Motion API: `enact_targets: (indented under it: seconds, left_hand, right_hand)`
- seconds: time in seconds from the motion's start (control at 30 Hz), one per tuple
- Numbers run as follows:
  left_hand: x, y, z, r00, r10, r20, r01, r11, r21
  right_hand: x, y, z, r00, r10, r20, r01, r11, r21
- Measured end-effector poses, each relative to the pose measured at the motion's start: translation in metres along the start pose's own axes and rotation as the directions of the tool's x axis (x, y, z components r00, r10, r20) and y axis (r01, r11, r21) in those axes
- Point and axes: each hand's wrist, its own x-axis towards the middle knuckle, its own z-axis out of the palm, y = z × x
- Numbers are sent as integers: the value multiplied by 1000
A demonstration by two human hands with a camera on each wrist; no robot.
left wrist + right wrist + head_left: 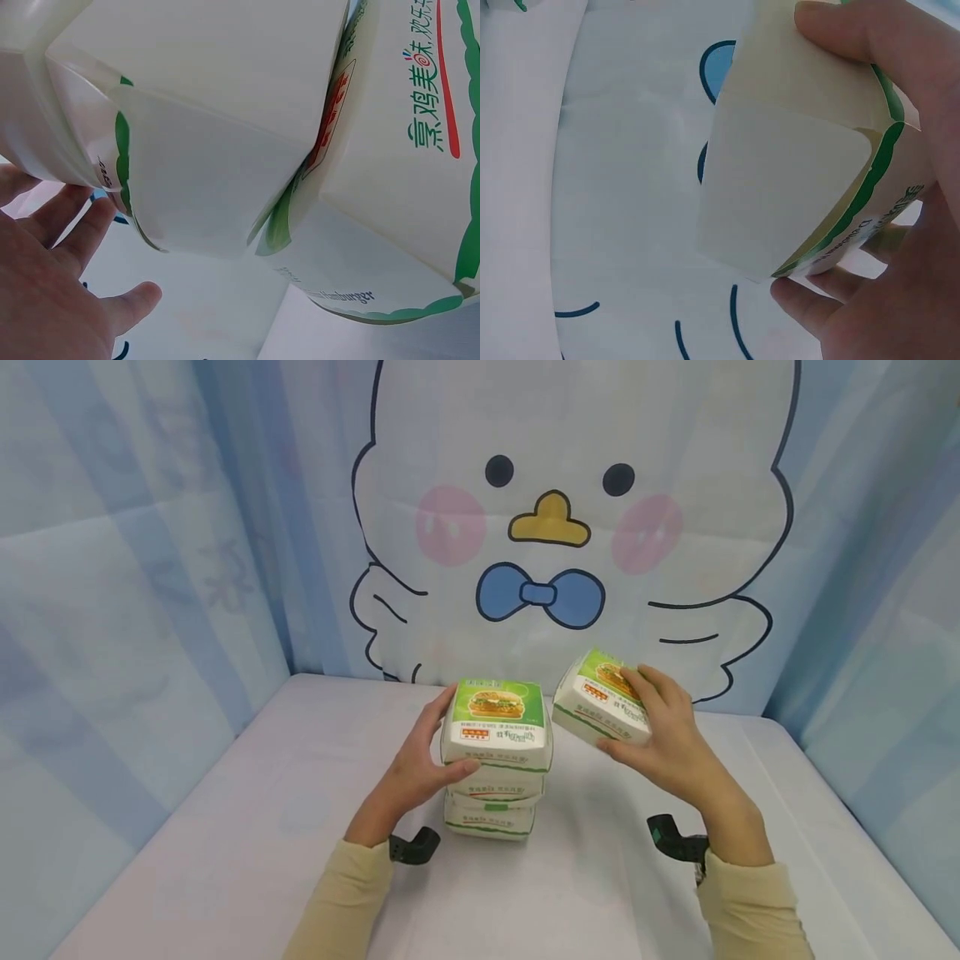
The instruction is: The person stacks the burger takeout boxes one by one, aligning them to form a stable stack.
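Note:
Three white-and-green cardboard burger boxes stand stacked on the table. My left hand (420,764) grips the top burger box (498,706) from its left side, thumb across the front face and fingers along the left and back. Below it sit the middle box (504,787) and the bottom box (491,821), slightly out of line. My right hand (671,752) holds another burger box (780,187), tilted, to the right of the stack, with the thumb on the near face and fingers over the top and right side. Blank white panels show in the right wrist view.
A white-covered table (322,793) lies below, its far edge meeting a curtain (555,643) printed with a cartoon bird. More curtains (135,568) close in both sides. Each wrist carries a black camera mount (415,846).

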Motion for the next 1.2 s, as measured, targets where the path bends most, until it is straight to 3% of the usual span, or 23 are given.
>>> enact_targets:
  seconds: [0.47,0.9,1.2]
  left_hand:
    - [-3,0,-5,1000,11,14,-11,1000,-9]
    - [-5,3,-7,1000,-19,23,20,999,-25]
    - [-6,0,-10,1000,-2,22,3,1000,-31]
  right_hand:
    - [16,-27,-12,993,-80,-86,81,997,12]
    - [26,-51,-17,990,-128,-61,131,991,37]
    - [32,-70,-13,988,-150,-29,151,988,36]
